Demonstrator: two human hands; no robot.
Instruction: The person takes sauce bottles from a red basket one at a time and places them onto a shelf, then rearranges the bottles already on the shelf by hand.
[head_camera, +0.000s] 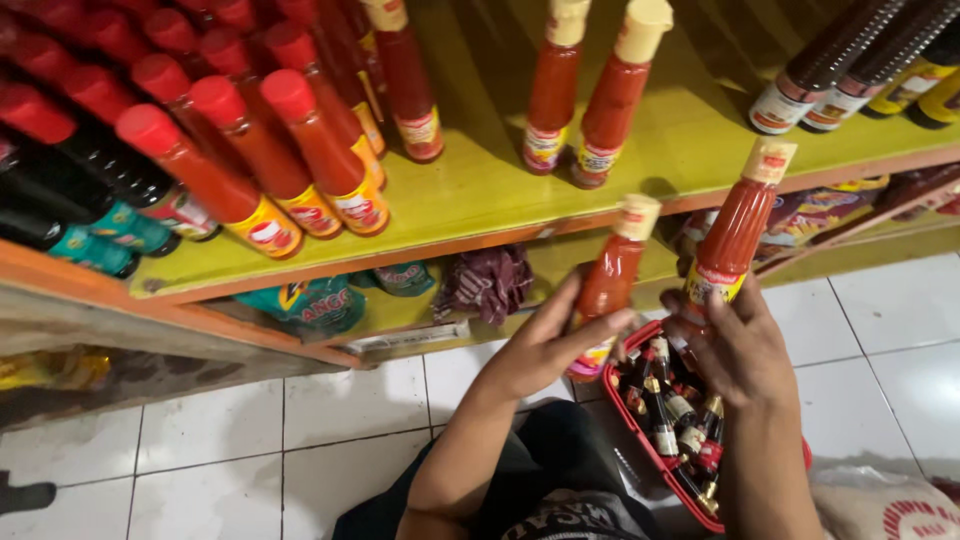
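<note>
Nearest me, a red basket (640, 440) sits low on the white tiled floor (300, 440), packed with small dark bottles (665, 410). Bare floor lies open to the left and to the right of it.

Above the basket I hold two red sauce bottles with cream caps. My left hand (545, 345) reaches up from below, fingers wrapped closed round the lower body of the left bottle (608, 285), which tilts slightly right. My right hand (740, 350) closes round the base of the right bottle (735, 235), held a little higher and also tilted. The two bottles stand near each other, apart.

Just beyond them runs the orange front edge of a yellow-green shelf (480, 200). Two matching bottles (585, 100) stand mid-shelf with open room either side. Red-capped bottles (260, 150) crowd the left; dark bottles (850, 60) fill the far right. Packets (485, 280) lie on the lower shelf.
</note>
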